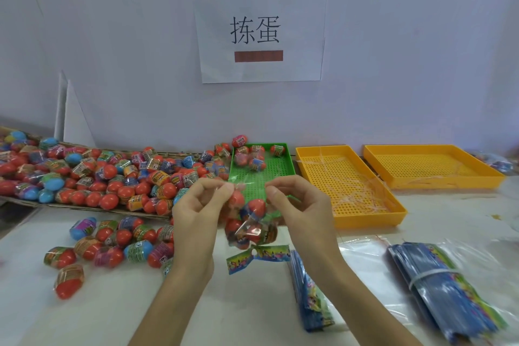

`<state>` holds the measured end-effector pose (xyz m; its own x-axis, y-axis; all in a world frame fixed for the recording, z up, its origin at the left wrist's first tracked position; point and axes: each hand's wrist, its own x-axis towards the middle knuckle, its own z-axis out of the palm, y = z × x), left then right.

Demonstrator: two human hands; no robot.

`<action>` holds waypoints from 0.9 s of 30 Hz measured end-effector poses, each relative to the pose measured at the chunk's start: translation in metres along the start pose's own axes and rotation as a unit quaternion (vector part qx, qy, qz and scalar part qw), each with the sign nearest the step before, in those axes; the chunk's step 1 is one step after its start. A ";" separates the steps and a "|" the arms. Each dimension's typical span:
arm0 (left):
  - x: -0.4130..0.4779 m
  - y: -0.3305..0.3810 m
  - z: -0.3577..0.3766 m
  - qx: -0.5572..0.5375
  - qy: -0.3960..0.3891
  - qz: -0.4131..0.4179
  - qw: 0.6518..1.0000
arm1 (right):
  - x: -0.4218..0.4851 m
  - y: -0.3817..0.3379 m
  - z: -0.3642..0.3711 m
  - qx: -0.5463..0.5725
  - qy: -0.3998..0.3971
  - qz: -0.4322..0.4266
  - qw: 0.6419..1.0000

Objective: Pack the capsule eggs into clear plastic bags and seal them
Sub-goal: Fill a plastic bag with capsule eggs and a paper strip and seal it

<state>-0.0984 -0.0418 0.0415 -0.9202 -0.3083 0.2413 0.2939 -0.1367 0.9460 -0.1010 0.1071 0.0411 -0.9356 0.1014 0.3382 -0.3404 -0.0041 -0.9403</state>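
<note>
Over green tray [276, 174]: filled bag [252, 222] hanging, mouth pinched between left hand [196, 211] and right hand [297, 205]; best kept taut, edges aligned, pressed along strip, eggs [257, 206] low.

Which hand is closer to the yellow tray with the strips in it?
The right hand. It holds the bag of eggs just left of the yellow tray. The left hand holds the bag's other side, farther away.
</note>
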 end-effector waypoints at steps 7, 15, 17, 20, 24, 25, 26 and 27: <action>0.000 0.003 0.001 -0.088 -0.002 -0.068 0.994 | 0.005 0.000 -0.004 0.041 0.016 0.012 0.999; -0.004 0.005 0.004 -0.062 -0.063 -0.043 0.995 | 0.009 0.000 -0.010 0.084 0.042 0.039 0.995; -0.005 0.004 0.004 -0.061 -0.054 -0.040 0.996 | 0.009 -0.001 -0.010 0.082 0.021 0.045 0.995; -0.004 0.005 0.002 -0.063 -0.029 -0.041 0.997 | 0.008 0.001 -0.007 0.063 -0.008 0.075 0.995; -0.004 0.005 0.003 -0.080 -0.023 -0.035 0.996 | 0.010 0.002 -0.010 0.076 0.027 0.072 0.994; -0.004 0.005 0.004 -0.080 -0.028 -0.028 0.996 | 0.010 0.002 -0.010 0.074 0.034 0.061 0.995; -0.005 0.005 0.005 -0.077 -0.031 -0.021 0.996 | 0.010 0.002 -0.011 0.069 0.037 0.055 0.995; -0.005 0.005 0.005 -0.071 -0.032 -0.012 0.997 | 0.011 0.002 -0.010 0.062 0.032 0.055 0.996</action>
<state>-0.0934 -0.0358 0.0462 -0.9406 -0.2426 0.2374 0.3017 -0.2769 0.9123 -0.1108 0.1185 0.0421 -0.9611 0.1575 0.2268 -0.2492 -0.1410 -0.9581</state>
